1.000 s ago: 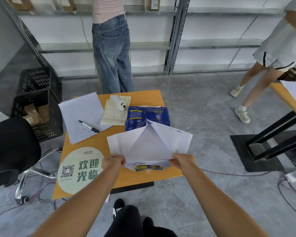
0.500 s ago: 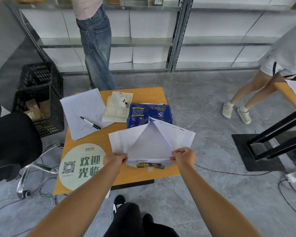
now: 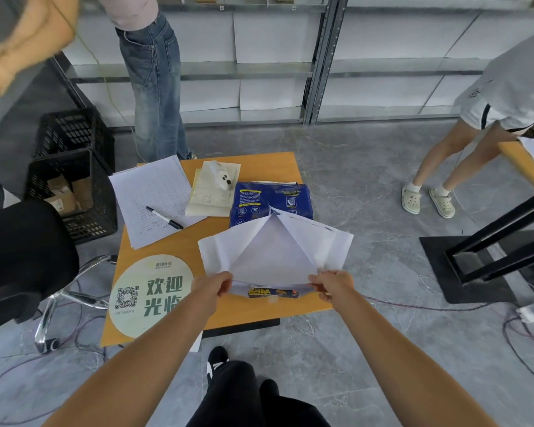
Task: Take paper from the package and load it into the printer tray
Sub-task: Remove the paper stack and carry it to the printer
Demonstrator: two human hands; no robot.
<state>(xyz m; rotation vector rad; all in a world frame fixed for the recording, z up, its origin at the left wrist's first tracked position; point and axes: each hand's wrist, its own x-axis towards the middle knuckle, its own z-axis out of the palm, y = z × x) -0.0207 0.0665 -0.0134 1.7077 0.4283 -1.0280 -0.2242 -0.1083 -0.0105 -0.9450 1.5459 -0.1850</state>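
Observation:
A paper package point(image 3: 275, 257) lies on the small orange table point(image 3: 179, 245) in front of me, its white wrapper flaps folded open at the near end. A blue and yellow label strip point(image 3: 273, 293) shows under the flaps. My left hand point(image 3: 211, 286) pinches the wrapper's near left corner, and my right hand point(image 3: 332, 285) pinches the near right corner. A second, sealed blue package point(image 3: 270, 200) lies just behind the open one. No printer is in view.
On the table lie a printed sheet point(image 3: 154, 198) with a black pen point(image 3: 164, 217), a notepad point(image 3: 213, 195) and a round green sign point(image 3: 150, 295). A black chair point(image 3: 22, 260) and crates point(image 3: 71, 171) stand left. Two people stand beyond; another table point(image 3: 527, 167) is right.
Both hands keep hold of the wrapper's near corners and have hardly moved. The person in jeans has shifted left behind the table, and an arm has come into view at top left.

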